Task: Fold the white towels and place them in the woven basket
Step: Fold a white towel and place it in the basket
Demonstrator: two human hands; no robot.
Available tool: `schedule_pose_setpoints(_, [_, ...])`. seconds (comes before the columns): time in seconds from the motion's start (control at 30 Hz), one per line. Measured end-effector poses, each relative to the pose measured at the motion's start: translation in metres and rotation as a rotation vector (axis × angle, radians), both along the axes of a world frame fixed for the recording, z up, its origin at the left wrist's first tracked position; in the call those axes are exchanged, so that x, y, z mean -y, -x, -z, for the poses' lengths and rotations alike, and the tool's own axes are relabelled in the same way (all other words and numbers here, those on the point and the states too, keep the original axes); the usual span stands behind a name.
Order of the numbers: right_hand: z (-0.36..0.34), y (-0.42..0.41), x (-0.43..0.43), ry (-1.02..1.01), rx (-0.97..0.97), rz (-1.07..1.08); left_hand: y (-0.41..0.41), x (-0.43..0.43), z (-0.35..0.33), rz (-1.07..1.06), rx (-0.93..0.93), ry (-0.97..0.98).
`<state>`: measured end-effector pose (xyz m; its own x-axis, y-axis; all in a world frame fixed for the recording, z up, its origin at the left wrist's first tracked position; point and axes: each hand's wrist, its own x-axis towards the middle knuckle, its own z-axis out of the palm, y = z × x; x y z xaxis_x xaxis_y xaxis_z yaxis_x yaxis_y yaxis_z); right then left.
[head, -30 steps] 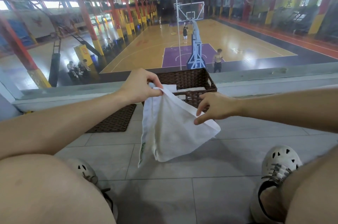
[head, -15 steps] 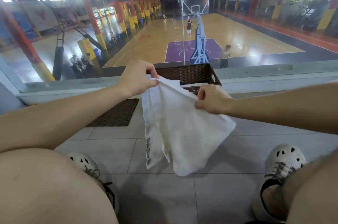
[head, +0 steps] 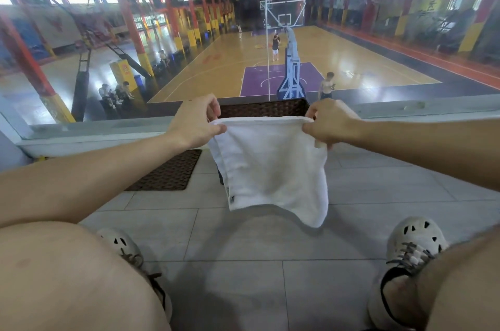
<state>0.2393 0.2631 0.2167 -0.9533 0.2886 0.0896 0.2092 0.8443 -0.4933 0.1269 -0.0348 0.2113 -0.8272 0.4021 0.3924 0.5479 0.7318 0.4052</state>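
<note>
Both hands (head: pixel 265 125) pinch towel (head: pixel 270 168) top, w/ basket (head: pixel 263 108) behind.

I can't read any words or numbers here. The white towel (head: pixel 270 168) has a small dark tag (head: pixel 232 198) at its bottom left edge, too tiny to read. Big dark marks on the far yellow wall (head: pixel 430 10) are too blurry.

Grey tiled floor (head: pixel 243 236) overlooks basketball court (head: pixel 311 60).

White towel (head: pixel 270 165) held up — hanging, basket (head: pixel 263 110) behind
</note>
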Motion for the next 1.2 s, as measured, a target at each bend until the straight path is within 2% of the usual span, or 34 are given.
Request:
schedule_pose_setpoints(0.07, [-0.006, -0.002, 0.006, 0.269, 0.088, 0.064, 0.000, -0.004, 0.001, 0.062, 0.036, 0.025])
schedule_pose_setpoints(0.13, [-0.005, -0.005, 0.011, 0.326, 0.201, 0.074, -0.001, -0.009, 0.004, 0.106, 0.024, 0.144])
schedule_pose_setpoints(0.27, [0.003, -0.003, 0.018, 0.146, 0.404, 0.016, -0.003, -0.011, 0.008, 0.169, -0.033, 0.201])
schedule_pose_setpoints(0.4, [0.015, 0.000, 0.009, 0.058, 0.450, -0.009, -0.012, -0.013, 0.005, 0.213, -0.052, 0.138])
schedule_pose_setpoints(0.53, [0.031, 0.003, 0.011, 0.006, 0.453, -0.065, -0.022, -0.019, 0.001, 0.262, -0.074, 0.131])
schedule_pose_setpoints(0.7, [0.043, 0.000, 0.027, -0.159, 0.306, -0.208, -0.034, -0.029, -0.005, 0.406, -0.043, 0.140])
schedule_pose_setpoints(0.77, [0.042, 0.002, 0.026, -0.079, 0.334, -0.213, -0.033, -0.030, -0.007, 0.415, -0.076, 0.166])
schedule_pose_setpoints(0.9, [0.031, 0.006, 0.029, 0.167, 0.397, -0.092, -0.026, -0.019, -0.004, 0.314, -0.185, 0.206])
schedule_pose_setpoints(1.0, [0.023, 0.008, 0.036, 0.423, 0.330, -0.019, -0.029, -0.014, 0.003, 0.301, -0.220, 0.262])
schedule_pose_setpoints(1.1, [0.016, 0.011, 0.040, 0.637, 0.255, 0.023, -0.027, -0.012, 0.013, 0.362, -0.263, 0.433])
schedule_pose_setpoints(1.2, [0.011, 0.012, 0.039, 0.782, 0.221, 0.055, -0.025, -0.014, 0.021, 0.345, -0.184, 0.382])
